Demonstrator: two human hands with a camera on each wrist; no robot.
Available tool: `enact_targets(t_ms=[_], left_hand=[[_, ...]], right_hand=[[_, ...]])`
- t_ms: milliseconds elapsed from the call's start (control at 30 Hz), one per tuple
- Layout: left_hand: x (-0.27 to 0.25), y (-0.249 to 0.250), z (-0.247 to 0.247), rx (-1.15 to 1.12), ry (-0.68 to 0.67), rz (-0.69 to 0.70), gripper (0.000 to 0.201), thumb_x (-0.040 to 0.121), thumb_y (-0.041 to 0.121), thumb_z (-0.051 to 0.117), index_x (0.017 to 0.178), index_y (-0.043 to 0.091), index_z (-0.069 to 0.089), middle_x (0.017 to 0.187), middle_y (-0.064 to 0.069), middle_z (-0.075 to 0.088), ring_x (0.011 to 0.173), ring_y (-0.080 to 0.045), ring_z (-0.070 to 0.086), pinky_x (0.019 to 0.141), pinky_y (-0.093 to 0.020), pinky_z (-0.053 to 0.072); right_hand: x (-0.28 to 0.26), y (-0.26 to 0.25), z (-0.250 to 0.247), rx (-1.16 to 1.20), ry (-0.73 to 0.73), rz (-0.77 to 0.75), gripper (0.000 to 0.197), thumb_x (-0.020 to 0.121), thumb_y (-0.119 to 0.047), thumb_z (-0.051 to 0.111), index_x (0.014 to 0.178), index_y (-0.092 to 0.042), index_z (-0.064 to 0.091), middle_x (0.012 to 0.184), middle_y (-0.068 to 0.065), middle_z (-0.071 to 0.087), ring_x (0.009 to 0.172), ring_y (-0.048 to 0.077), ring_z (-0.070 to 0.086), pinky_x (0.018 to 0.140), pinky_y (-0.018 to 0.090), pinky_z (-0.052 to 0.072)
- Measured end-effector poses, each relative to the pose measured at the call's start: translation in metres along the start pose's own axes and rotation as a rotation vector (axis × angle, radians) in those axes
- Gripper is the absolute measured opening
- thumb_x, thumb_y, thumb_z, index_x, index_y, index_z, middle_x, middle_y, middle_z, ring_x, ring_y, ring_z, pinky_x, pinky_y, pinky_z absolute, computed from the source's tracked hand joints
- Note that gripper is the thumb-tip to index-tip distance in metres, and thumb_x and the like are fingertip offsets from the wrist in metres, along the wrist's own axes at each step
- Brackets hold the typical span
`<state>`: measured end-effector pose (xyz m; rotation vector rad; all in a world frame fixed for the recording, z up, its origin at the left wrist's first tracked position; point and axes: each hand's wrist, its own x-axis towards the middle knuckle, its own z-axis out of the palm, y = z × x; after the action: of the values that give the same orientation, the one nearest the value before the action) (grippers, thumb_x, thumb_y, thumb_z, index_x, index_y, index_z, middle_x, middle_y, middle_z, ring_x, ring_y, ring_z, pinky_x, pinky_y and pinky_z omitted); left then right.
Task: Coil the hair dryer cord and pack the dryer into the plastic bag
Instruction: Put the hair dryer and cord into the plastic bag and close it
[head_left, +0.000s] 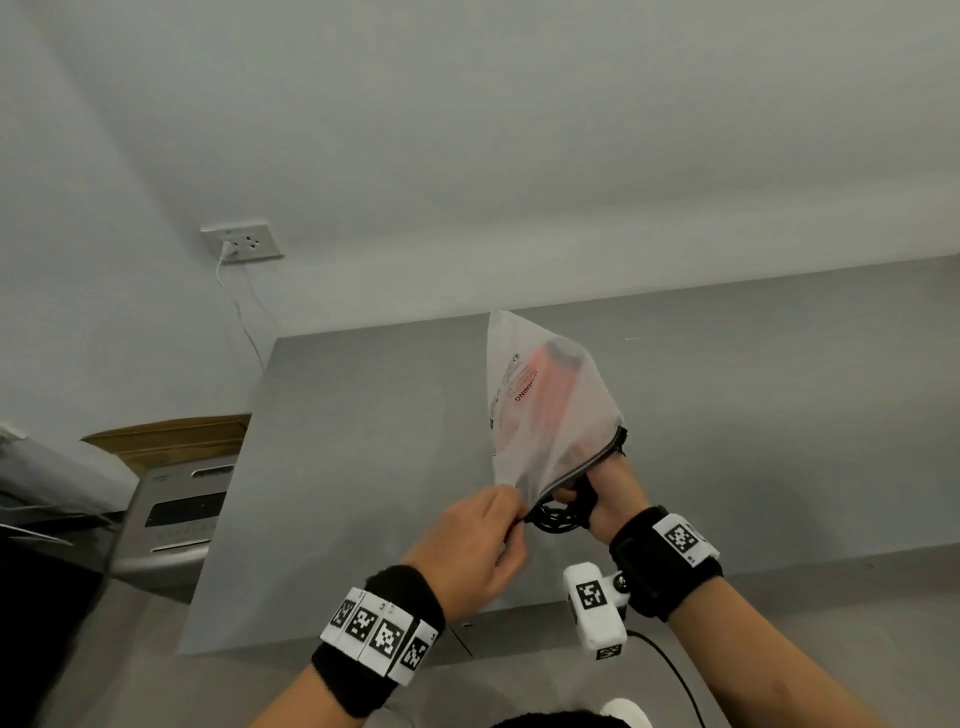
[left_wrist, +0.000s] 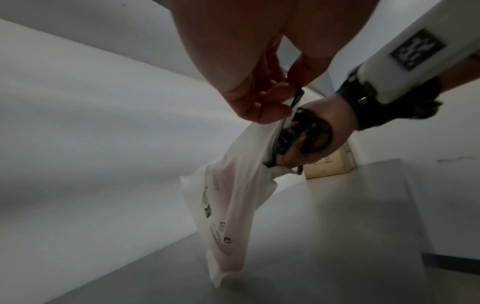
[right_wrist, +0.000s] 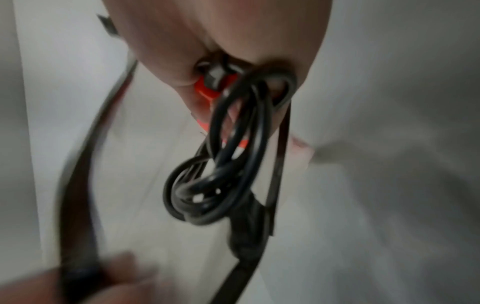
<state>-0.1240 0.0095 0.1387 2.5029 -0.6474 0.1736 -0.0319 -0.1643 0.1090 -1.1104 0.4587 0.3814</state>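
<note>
A frosted white plastic bag (head_left: 545, 410) with a dark zip rim is held up above the grey table (head_left: 363, 467). The orange hair dryer (head_left: 545, 384) shows faintly through the bag (left_wrist: 228, 216). My left hand (head_left: 478, 540) pinches the near end of the rim (left_wrist: 296, 102). My right hand (head_left: 608, 499) grips the coiled black cord (head_left: 558, 519) at the bag's mouth, together with the dryer's handle end. In the right wrist view the cord coil (right_wrist: 223, 168) hangs in loops below the palm, with orange plastic (right_wrist: 205, 90) behind it. My right fingers are mostly hidden inside the bag.
A wall socket (head_left: 241, 241) with a white plug and cable sits on the wall behind the table's left corner. A grey appliance (head_left: 171, 519) and a cardboard box (head_left: 171, 436) stand left of the table. Another box (left_wrist: 330, 164) lies beyond the table's far end.
</note>
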Motion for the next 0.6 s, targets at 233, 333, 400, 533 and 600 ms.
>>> enact_targets(t_ms=[233, 333, 400, 533, 600], left_hand=[[0.009, 0.017, 0.01, -0.026, 0.01, -0.07, 0.009, 0.097, 0.024, 0.049, 0.1, 0.016, 0.052, 0.084, 0.005, 0.055, 0.066, -0.014, 0.047, 0.06, -0.028, 0.042], [0.013, 0.004, 0.014, -0.018, 0.001, -0.222, 0.01, 0.102, 0.024, 0.044, 0.105, 0.015, 0.049, 0.086, 0.001, 0.053, 0.068, -0.018, 0.048, 0.061, -0.033, 0.041], [0.012, 0.005, 0.013, -0.024, -0.061, -0.189, 0.009, 0.102, 0.023, 0.043, 0.105, 0.015, 0.047, 0.085, 0.001, 0.051, 0.067, -0.018, 0.046, 0.061, -0.032, 0.037], [0.015, 0.026, -0.001, -0.11, -0.128, 0.013, 0.011, 0.1, 0.024, 0.047, 0.103, 0.015, 0.05, 0.083, 0.005, 0.053, 0.064, -0.013, 0.046, 0.059, -0.028, 0.041], [0.024, 0.027, -0.008, -0.111, -0.11, 0.031, 0.012, 0.1, 0.029, 0.05, 0.104, 0.018, 0.05, 0.082, 0.011, 0.051, 0.064, -0.009, 0.045, 0.059, -0.025, 0.041]], right_hand=[[-0.004, -0.004, -0.003, 0.045, -0.044, -0.092, 0.035, 0.099, -0.025, 0.055, 0.127, -0.005, 0.062, 0.111, 0.021, 0.07, 0.094, 0.033, 0.064, 0.077, 0.042, 0.057], [-0.001, -0.009, 0.0, 0.0, -0.021, -0.146, 0.037, 0.095, -0.012, 0.054, 0.129, 0.003, 0.058, 0.103, 0.028, 0.064, 0.085, 0.034, 0.061, 0.072, 0.043, 0.052], [-0.001, -0.017, 0.007, 0.036, 0.028, -0.172, 0.034, 0.096, -0.016, 0.057, 0.127, -0.001, 0.06, 0.104, 0.026, 0.066, 0.088, 0.033, 0.064, 0.078, 0.045, 0.055], [-0.002, -0.021, 0.0, -0.026, 0.05, -0.161, 0.021, 0.102, -0.022, 0.051, 0.118, -0.013, 0.061, 0.103, 0.009, 0.067, 0.087, 0.022, 0.061, 0.072, 0.036, 0.052], [-0.005, -0.02, -0.001, -0.125, -0.034, -0.173, 0.015, 0.101, -0.016, 0.052, 0.114, -0.014, 0.059, 0.096, 0.008, 0.065, 0.082, 0.022, 0.06, 0.072, 0.036, 0.051]])
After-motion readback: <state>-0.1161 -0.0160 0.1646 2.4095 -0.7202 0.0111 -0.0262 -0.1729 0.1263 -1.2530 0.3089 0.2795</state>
